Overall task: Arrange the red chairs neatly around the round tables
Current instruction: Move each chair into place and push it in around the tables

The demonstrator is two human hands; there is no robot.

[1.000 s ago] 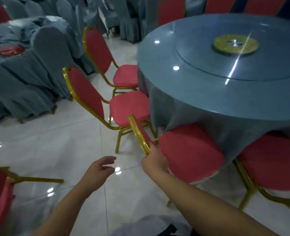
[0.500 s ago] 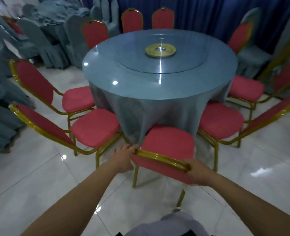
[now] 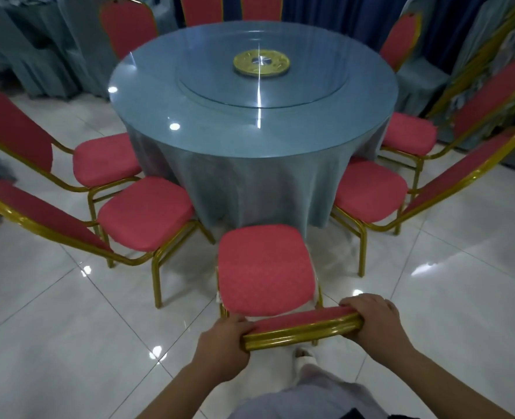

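Observation:
A round table (image 3: 220,137) with a blue-grey cloth, a glass top and a gold-centred turntable stands ahead. Directly in front of me is a red chair (image 3: 265,267) with a gold frame, its seat pointing at the table and a little short of the cloth. My left hand (image 3: 223,346) grips the left end of its top rail, and my right hand (image 3: 374,319) grips the right end. Two red chairs (image 3: 144,213) stand at the table's left, two more red chairs (image 3: 371,192) at its right, and several at the far side.
Glossy white floor tiles (image 3: 69,343) surround me. Chairs and tables in grey-blue covers (image 3: 38,55) crowd the far left and the right edge. A dark blue curtain (image 3: 341,7) hangs behind the table. My foot (image 3: 306,359) shows under the chair's back.
The view swung to face the table squarely. My left hand came onto the chair's top rail, joining my right, and the chair now stands straight towards the table, seat farther from the cloth.

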